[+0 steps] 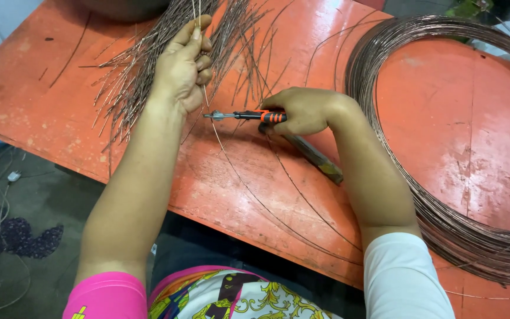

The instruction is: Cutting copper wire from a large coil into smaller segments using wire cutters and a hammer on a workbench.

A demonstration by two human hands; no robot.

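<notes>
Working over a scuffed orange tabletop (208, 183) above grey floor (42, 201): left hand (183, 71) pinching cut copper wires (131, 77), right hand (302, 111) clamped on orange-handled pliers (249, 116).

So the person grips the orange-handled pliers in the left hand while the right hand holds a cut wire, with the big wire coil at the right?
Not quite: the head view shows the hands swapped. The right hand grips the orange-handled pliers, and the left hand holds the cut wire. The big wire coil is at the right.
</notes>
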